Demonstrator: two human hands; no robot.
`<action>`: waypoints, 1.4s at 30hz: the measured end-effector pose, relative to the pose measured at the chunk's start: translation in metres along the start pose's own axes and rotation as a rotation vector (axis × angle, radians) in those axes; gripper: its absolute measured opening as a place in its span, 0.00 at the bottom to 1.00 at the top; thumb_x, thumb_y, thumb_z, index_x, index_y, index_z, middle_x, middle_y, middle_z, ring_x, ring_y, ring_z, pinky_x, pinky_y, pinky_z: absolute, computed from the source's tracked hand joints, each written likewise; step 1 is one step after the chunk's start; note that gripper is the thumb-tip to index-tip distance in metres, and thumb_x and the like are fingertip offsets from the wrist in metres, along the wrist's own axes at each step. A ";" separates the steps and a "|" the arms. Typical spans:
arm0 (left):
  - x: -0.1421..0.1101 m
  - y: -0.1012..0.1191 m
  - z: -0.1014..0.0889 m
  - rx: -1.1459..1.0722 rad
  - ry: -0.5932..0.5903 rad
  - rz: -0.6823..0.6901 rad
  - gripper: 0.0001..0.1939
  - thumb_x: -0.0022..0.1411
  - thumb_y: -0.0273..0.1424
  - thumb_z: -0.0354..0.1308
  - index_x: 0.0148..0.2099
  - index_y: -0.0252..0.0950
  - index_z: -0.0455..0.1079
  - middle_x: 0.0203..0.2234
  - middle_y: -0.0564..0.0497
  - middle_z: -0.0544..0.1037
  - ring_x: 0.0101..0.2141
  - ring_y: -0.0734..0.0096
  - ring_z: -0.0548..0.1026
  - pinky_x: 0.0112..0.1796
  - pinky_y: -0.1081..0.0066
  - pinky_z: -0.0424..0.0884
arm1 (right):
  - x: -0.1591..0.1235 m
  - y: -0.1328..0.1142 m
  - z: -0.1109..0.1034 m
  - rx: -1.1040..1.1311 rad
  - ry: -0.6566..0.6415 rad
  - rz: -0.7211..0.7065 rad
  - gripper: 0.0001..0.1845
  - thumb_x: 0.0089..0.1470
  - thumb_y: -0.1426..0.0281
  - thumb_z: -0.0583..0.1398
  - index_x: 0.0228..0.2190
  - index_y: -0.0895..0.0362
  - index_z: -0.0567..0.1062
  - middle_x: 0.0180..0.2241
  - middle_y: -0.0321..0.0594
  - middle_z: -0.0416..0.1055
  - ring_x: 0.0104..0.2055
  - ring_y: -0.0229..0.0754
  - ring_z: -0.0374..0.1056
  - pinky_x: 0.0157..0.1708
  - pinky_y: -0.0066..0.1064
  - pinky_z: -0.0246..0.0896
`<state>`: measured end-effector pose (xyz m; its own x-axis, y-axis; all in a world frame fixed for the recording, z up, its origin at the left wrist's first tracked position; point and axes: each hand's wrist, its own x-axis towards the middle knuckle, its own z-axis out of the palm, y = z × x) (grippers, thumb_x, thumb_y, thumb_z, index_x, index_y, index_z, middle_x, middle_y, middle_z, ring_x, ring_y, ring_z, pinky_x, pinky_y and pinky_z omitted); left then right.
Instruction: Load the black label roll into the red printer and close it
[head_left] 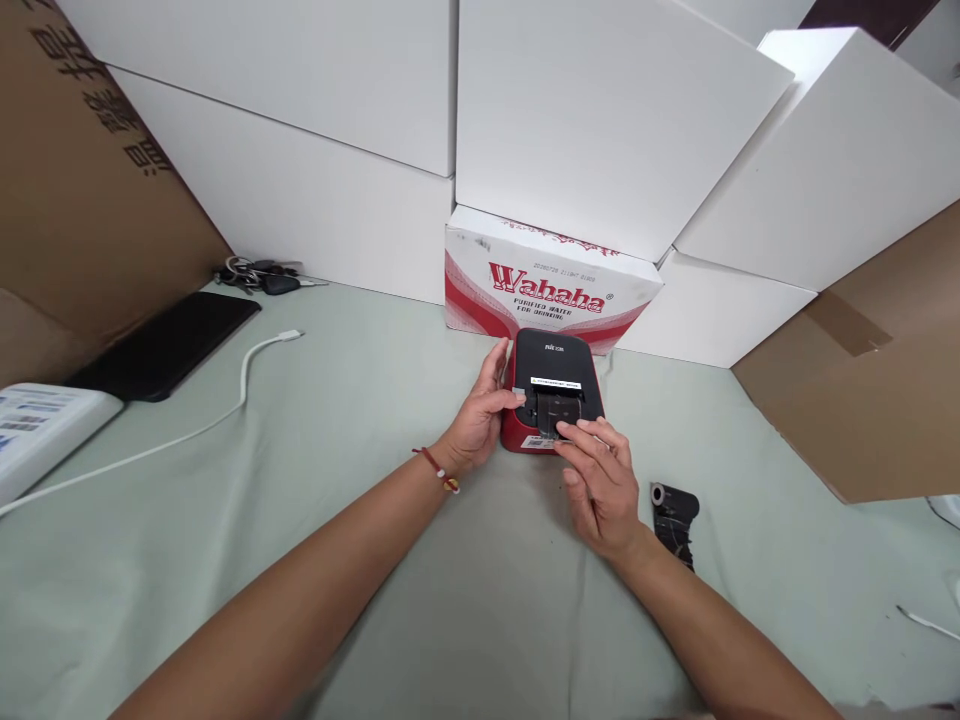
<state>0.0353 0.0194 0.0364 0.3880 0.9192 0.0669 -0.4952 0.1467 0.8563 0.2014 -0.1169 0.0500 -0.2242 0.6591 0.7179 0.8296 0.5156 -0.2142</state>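
Observation:
A black and red label printer (553,362) stands on the green cloth in front of the Wahaha carton. My left hand (480,418) grips the printer's left side, its thumb on the front near a small grey button and its fingers along the edge. A dark label strip (559,410) comes out of the slot below a white sticker. My right hand (604,480) has its fingertips on the strip's lower end, with the fingers stretched out and the thumb apart. To the right of my right wrist lies a partly unrolled black label roll (676,510).
The Wahaha carton (547,285) stands behind the printer, against stacked white boxes (600,110). Cardboard boxes (862,380) flank both sides. At left are keys (274,278), a black flat object (180,345), a white cable (244,375) and a white box-like item (60,425).

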 end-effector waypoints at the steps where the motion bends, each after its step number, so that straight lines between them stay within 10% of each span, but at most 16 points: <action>1: 0.001 0.001 -0.001 0.020 0.003 0.007 0.54 0.50 0.30 0.65 0.78 0.47 0.50 0.80 0.51 0.49 0.79 0.54 0.45 0.75 0.53 0.51 | 0.000 0.001 0.001 0.000 0.005 -0.008 0.19 0.69 0.74 0.54 0.56 0.52 0.78 0.56 0.47 0.81 0.60 0.50 0.73 0.66 0.54 0.64; 21: 0.009 -0.004 -0.003 0.002 0.054 0.004 0.55 0.42 0.24 0.60 0.73 0.53 0.52 0.79 0.55 0.48 0.79 0.58 0.39 0.76 0.53 0.47 | 0.012 -0.002 -0.005 0.048 -0.003 -0.040 0.17 0.66 0.78 0.58 0.53 0.53 0.77 0.52 0.50 0.80 0.53 0.51 0.75 0.55 0.50 0.72; 27: 0.007 -0.019 -0.009 0.044 -0.014 0.083 0.40 0.54 0.31 0.62 0.69 0.46 0.58 0.73 0.48 0.62 0.75 0.53 0.55 0.75 0.51 0.50 | 0.065 0.015 -0.037 0.378 -0.101 0.409 0.20 0.74 0.62 0.55 0.62 0.50 0.69 0.47 0.42 0.82 0.33 0.40 0.77 0.40 0.38 0.77; 31: 0.009 -0.029 -0.012 0.071 0.005 0.121 0.34 0.62 0.36 0.61 0.69 0.45 0.60 0.71 0.47 0.65 0.73 0.54 0.58 0.74 0.52 0.52 | 0.124 0.036 -0.032 0.076 -0.504 0.516 0.13 0.69 0.64 0.59 0.49 0.52 0.80 0.43 0.39 0.84 0.35 0.41 0.78 0.40 0.34 0.73; 35: 0.011 -0.036 -0.016 0.133 0.019 0.179 0.33 0.65 0.37 0.62 0.69 0.44 0.60 0.70 0.46 0.65 0.72 0.54 0.59 0.74 0.52 0.52 | 0.165 0.043 0.001 -0.397 -1.033 0.399 0.21 0.66 0.70 0.60 0.58 0.48 0.79 0.54 0.41 0.82 0.54 0.50 0.77 0.49 0.35 0.68; 42: 0.013 -0.035 -0.016 0.200 0.034 0.171 0.31 0.64 0.38 0.62 0.67 0.44 0.64 0.68 0.45 0.68 0.70 0.49 0.62 0.72 0.49 0.54 | 0.181 0.042 0.032 -0.556 -1.217 0.416 0.16 0.59 0.71 0.66 0.48 0.58 0.84 0.47 0.54 0.83 0.48 0.56 0.79 0.40 0.34 0.65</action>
<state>0.0451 0.0319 -0.0013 0.2840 0.9367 0.2047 -0.3864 -0.0836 0.9185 0.1793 0.0412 0.1499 0.0253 0.9113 -0.4109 0.9712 0.0750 0.2262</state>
